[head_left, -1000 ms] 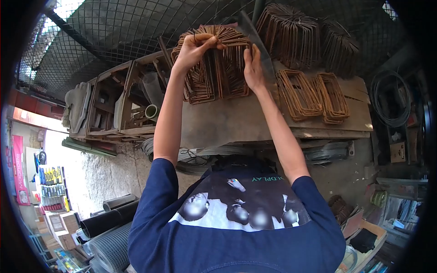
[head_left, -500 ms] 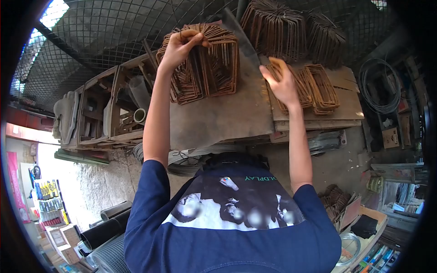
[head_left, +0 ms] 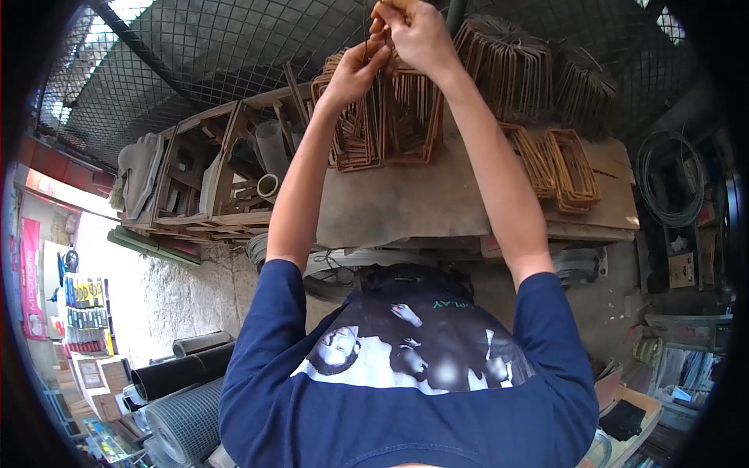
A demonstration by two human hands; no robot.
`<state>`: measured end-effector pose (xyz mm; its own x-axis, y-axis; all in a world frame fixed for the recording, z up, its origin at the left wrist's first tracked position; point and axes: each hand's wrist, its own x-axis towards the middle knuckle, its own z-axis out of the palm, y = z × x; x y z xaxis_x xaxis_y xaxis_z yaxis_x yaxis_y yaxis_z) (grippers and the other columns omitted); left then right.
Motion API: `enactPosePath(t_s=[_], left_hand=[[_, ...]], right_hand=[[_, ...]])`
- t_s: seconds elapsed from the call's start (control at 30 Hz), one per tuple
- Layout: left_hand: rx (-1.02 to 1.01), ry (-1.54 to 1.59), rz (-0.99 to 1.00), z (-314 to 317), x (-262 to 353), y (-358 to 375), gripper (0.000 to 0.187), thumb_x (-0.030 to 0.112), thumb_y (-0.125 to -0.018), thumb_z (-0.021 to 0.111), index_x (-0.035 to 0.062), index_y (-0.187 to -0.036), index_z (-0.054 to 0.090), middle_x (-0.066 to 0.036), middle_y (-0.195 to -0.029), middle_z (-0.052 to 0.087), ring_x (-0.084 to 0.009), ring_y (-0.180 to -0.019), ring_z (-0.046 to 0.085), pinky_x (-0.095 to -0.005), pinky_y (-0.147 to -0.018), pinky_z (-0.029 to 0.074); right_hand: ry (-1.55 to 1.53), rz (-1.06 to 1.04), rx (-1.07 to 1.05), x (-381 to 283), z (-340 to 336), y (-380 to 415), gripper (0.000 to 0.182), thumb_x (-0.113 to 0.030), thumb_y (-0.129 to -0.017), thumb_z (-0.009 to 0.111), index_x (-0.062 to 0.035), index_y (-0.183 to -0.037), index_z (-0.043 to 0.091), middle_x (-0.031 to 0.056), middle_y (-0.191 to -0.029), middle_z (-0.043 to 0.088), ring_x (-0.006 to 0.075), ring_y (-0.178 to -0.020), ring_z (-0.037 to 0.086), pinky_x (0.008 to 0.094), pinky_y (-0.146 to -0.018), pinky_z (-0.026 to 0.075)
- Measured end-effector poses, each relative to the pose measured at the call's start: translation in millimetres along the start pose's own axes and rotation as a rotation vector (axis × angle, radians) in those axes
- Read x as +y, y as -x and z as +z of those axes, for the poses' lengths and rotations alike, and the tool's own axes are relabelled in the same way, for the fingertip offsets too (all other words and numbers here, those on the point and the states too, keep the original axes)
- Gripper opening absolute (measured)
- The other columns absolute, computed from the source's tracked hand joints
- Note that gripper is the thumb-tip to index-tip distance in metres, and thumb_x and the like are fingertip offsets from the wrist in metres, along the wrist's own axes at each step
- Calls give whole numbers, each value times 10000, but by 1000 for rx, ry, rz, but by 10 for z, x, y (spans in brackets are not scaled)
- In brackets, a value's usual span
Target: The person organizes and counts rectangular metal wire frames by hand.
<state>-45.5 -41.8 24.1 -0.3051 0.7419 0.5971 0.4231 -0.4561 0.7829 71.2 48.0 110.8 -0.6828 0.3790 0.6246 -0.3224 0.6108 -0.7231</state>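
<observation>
A bundle of rusty rectangular steel stirrups (head_left: 409,129) stands on the bench below my hands. My left hand (head_left: 359,76) is closed in a pinch above the bundle's top, where a thin dark wire shows at the fingers. Just above and to the right, my right hand (head_left: 417,39) has its fingers curled together, close to the left fingertips. What the right fingers pinch is hidden by the hand itself. My two hands partly cover the top of the bundle.
More stirrups (head_left: 573,171) lie on a board at the bench's right, with taller stirrup stacks (head_left: 507,66) behind. Wire mesh (head_left: 234,47) closes off the back. A wooden rack (head_left: 222,168) stands left; a wire coil (head_left: 671,179) hangs right. Mesh rolls (head_left: 183,421) lie lower left.
My right hand has left the stirrups on the right and come up and left to meet my left hand above the bundle. Its fingers have closed. The view has shifted slightly.
</observation>
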Motion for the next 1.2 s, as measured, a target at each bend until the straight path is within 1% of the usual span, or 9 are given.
enactPosePath(t_s=[0.3, 0.43, 0.53, 0.73, 0.9, 0.97, 1.07, 1.1, 1.2], left_hand=[[-78, 32, -28, 10, 80, 7, 284, 208, -1003, 453, 1, -834, 548, -22, -742, 560, -106, -717, 557, -272, -697, 472], [-130, 171, -139, -22, 57, -44, 249, 226, -1008, 445, 20, -903, 539, -10, -807, 561, -87, -737, 544, -244, -714, 463], [-27, -27, -34, 31, 42, -104, 241, 234, -1009, 444, 41, -894, 532, 10, -765, 525, -79, -702, 508, -228, -681, 443], [-261, 261, -75, -96, 75, -201, 282, 284, -1017, 417, 65, -847, 471, 42, -694, 413, -52, -623, 395, -220, -593, 385], [-196, -18, -123, -117, 3, -233, 333, 319, -994, 469, 19, -882, 563, 17, -733, 553, -80, -701, 541, -249, -660, 470], [-166, -222, -98, -101, 84, -166, 341, 317, -995, 462, 10, -907, 580, -9, -743, 597, -96, -717, 568, -268, -677, 475], [-173, -395, -99, -92, 277, -173, 333, 278, -995, 429, -1, -971, 608, -62, -746, 671, -148, -764, 630, -315, -747, 483], [-175, -346, -112, -97, 246, -179, 299, 250, -989, 445, -10, -993, 594, -82, -814, 670, -162, -791, 641, -317, -758, 495], [-125, -311, -96, -127, 62, -209, 270, 225, -976, 480, -17, -1040, 580, -109, -909, 673, -189, -840, 659, -326, -785, 511]], right_hand=[[-488, 81, -133, 83, -122, 111, 183, -144, -975, 506, -35, -847, 578, -2, -726, 584, 69, -682, 570, 228, -605, 471], [84, 36, 268, -47, -54, 229, 284, -264, -932, 586, 14, -985, 610, 112, -893, 671, 193, -806, 638, 317, -729, 515], [6, 153, 222, -47, 104, 756, 536, -232, -856, 682, 36, -1250, 438, 175, -1016, 638, 224, -940, 647, 320, -796, 531], [-7, 170, -90, 358, 746, 1460, 569, -194, -767, 735, 52, -1178, 428, 201, -974, 606, 304, -882, 625, 386, -782, 500], [30, -30, 485, 405, 544, 741, 858, -419, -685, 817, 62, -1250, 386, 183, -1138, 539, 291, -1118, 511, 370, -954, 407], [266, -116, 571, 458, 318, 367, 360, -304, -894, 643, 24, -1041, 621, 103, -1048, 658, 189, -900, 624, 311, -808, 499], [-505, 48, -239, 406, -15, 11, 406, -342, -857, 689, -5, -1079, 640, 138, -1181, 601, 130, -984, 584, 281, -886, 463], [-351, -199, -242, 310, 34, -21, 322, -380, -904, 618, -58, -889, 638, 81, -847, 640, 91, -707, 589, 242, -639, 487], [-334, -150, -449, 385, 20, -137, 244, -271, -924, 596, -44, -973, 670, 91, -997, 668, 99, -823, 612, 237, -723, 504]])
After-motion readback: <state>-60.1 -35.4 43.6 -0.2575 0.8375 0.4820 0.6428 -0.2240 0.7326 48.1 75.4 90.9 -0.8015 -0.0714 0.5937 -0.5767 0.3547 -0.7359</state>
